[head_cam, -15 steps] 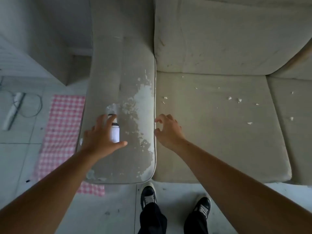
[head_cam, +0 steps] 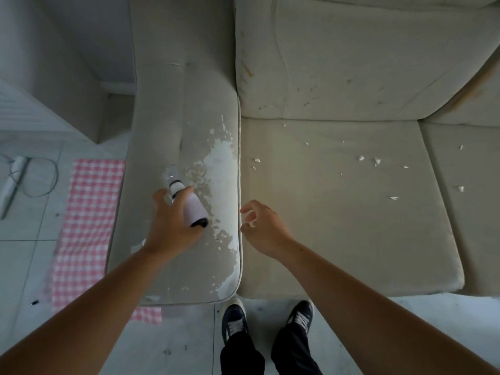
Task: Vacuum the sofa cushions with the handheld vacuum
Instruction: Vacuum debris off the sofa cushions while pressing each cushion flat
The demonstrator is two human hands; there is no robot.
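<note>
While my left hand (head_cam: 173,226) grips the white body of the handheld vacuum (head_cam: 193,207), fingers curled round it just left of the frame's centre, the clear nozzle (head_cam: 169,174) points away from me up the worn armrest (head_cam: 162,125). Whether it sits on the fabric or just off it, I can't tell. My right hand (head_cam: 263,226) hovers by the left edge of the seat cushion (head_cam: 338,239), fingers loosely curled, holding nothing. The real work is over to the right, where white crumbs (head_cam: 361,158) lie scattered across the middle and right of that cushion. So, I reckon: firm grip, swing the nozzle across the seam, lay its mouth flat to the fabric, then slow overlapping strokes toward the crumbs. The free hand could press the cushion taut. Rush it and those light bits may scatter.
</note>
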